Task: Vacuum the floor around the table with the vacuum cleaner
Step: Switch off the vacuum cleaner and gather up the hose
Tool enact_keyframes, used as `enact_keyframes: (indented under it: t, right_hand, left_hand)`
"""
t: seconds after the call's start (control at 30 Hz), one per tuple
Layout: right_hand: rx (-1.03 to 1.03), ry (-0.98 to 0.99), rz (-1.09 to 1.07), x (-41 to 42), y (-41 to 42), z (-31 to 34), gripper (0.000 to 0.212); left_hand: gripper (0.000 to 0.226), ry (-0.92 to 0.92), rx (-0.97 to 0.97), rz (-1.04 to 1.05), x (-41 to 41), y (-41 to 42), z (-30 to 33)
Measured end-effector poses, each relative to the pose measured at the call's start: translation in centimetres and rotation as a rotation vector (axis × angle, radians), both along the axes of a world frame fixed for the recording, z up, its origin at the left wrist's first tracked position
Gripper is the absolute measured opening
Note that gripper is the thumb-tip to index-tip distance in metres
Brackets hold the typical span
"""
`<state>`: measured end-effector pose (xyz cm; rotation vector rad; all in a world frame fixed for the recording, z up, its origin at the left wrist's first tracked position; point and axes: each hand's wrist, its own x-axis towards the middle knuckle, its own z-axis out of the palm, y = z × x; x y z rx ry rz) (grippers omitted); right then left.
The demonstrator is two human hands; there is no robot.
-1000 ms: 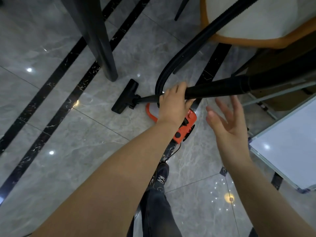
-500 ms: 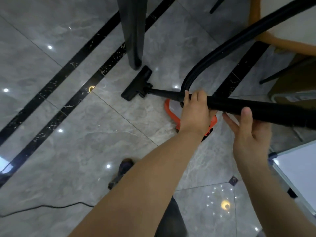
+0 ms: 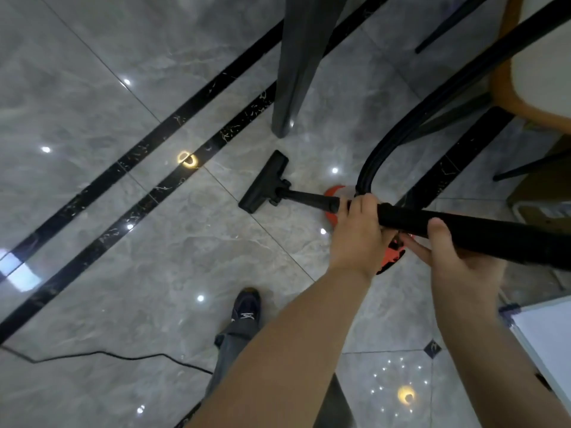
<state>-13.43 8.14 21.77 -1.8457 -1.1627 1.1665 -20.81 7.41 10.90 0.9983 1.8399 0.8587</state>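
Observation:
A black vacuum wand [image 3: 482, 233] runs from the right edge down to a flat black floor head [image 3: 264, 182] that rests on the grey marble floor. My left hand [image 3: 358, 233] is closed over the wand where the black ribbed hose [image 3: 411, 118] joins it. My right hand [image 3: 454, 254] wraps the thicker tube just behind, thumb on top. The orange vacuum body [image 3: 392, 257] sits on the floor beneath both hands, mostly hidden. A dark table leg [image 3: 296, 72] stands just beyond the floor head.
An orange-framed chair [image 3: 525, 97] with thin black legs stands at the upper right. A white board [image 3: 550, 341] lies at the right edge. A black power cord [image 3: 123, 356] trails across the floor at lower left. My shoe [image 3: 247, 307] stands behind the floor head.
My right hand went from open in the air to gripping the wand. The floor head has drawn back from the table leg, and my foot has stepped forward.

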Motion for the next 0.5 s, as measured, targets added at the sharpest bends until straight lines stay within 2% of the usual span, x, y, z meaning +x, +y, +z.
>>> enact_keyframes:
  t: [0.17,0.33,0.5]
  right_hand:
    - [-0.114,0.164,-0.038,-4.9,-0.8,-1.6,0.01]
    - [-0.064,0.156,0.062,-9.1,0.1,-2.8,0.028]
    - [-0.064,0.085,0.071,-7.1,0.0,-1.5,0.018]
  left_hand:
    - [0.04,0.133,-0.035,-0.053,-5.9,-1.2,-1.7]
    - [0.039,0.194,-0.064,-0.034,-11.8,-1.0,-1.8]
    - [0.038,0.171,-0.052,-0.089,-9.7,-1.4,-0.3]
